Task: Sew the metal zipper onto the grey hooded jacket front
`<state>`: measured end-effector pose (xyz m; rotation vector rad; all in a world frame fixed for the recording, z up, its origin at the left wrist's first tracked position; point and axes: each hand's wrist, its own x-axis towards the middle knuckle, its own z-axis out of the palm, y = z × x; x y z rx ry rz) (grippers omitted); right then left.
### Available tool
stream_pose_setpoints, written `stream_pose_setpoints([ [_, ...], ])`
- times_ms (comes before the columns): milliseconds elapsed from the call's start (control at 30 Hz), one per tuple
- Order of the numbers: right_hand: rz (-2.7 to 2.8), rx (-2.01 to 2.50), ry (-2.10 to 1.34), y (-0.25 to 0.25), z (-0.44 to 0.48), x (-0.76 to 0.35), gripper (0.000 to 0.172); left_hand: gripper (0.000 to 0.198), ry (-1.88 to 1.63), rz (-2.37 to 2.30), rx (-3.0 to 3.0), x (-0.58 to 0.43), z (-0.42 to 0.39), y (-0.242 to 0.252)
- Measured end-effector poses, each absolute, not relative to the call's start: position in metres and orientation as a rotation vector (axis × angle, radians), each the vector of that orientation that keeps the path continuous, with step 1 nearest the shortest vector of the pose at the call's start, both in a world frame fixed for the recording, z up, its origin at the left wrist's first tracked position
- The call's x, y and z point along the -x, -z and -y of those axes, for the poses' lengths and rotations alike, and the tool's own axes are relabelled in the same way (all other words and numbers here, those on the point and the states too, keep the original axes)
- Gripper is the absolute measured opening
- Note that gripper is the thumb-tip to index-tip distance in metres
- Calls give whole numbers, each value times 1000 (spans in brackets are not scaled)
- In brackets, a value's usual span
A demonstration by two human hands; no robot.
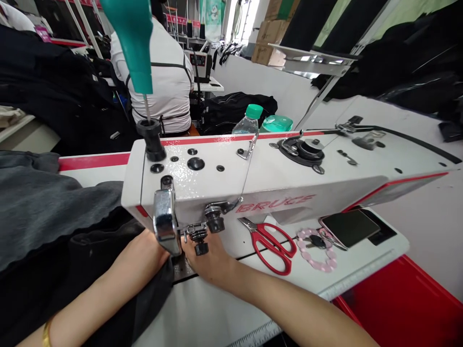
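Note:
A white sewing machine (275, 173) with red lettering fills the middle of the view. My left hand (146, 250) lies on dark fabric (54, 226) just left of the needle area; its fingers are hidden under the machine head. My right hand (210, 262) rests on the machine bed right under the tension knobs, with its fingers tucked beneath the head and out of sight. The needle itself is hidden by the chrome face plate (165, 224). Grey and black cloth is piled to the left of the machine.
Red-handled scissors (273, 246) lie on the bed right of my right hand, then a pink bead ring (316, 250) and a phone (349, 227). A water bottle (249, 120) stands behind the machine. Another person in a white top (162, 77) sits ahead. A red bin (405, 303) sits lower right.

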<state>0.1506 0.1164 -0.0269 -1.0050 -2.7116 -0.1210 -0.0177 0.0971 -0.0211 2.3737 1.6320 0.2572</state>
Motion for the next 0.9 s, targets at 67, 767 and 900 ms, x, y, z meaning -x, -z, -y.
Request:
stream_pose_setpoints([
  [67,2708,1018,28,31,-120,-150,18,24,-224,-1655,-2388,17,-98,21],
  [767,2602,777,-336,30,-112,-161,16,55,527,-2041,-2577,-10,-35,-17],
  [900,2577,858,-316,32,-114,-157,24,58,474,-1910,-2210,11,-58,-34],
])
